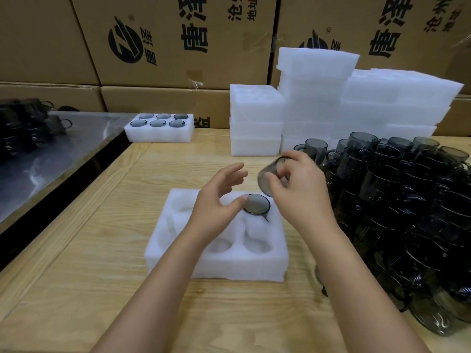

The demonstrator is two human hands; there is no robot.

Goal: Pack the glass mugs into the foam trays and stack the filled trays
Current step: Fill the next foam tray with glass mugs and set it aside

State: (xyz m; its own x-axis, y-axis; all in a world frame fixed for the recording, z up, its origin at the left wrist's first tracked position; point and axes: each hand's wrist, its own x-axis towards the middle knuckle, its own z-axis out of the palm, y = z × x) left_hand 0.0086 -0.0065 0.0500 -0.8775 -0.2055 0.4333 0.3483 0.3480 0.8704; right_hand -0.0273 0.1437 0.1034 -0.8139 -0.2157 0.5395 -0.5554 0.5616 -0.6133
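The right hand grasps a mug, fingers curled over its side. The glass is tilted, held clear above the tray's 1 o'clock corner. The wrist is bent downward and the forearm runs in from 5 o'clock.

The left hand holds nothing. Its fingers are spread and loosely bent above the tray, its thumb tip at the rim of the seated mug; whether it presses there I cannot tell. Its forearm crosses the tray from 7 o'clock.

The tray lies on the bench directly ahead. Only its 1 o'clock pocket is filled, and that mug's handle points toward 5 o'clock. Four empty pockets show; the left forearm hides the middle of the far row.

The step in hand looks like seating the second mug. To do it well, bring the glass upright over an empty pocket and turn the handle into the pocket's side notch. Lower it straight and ease it down without knocking the seated mug. The free hand would best steady the light foam, so the tray doesn't slide.

At 3 o'clock a heap of smoky mugs crowds the bench edge, close to the right elbow, so a careless draw-back could clip it. Stacks of empty foam stand at 12 to 1 o'clock. A filled tray with six mugs sits at 11 o'clock. Printed cartons wall the back.
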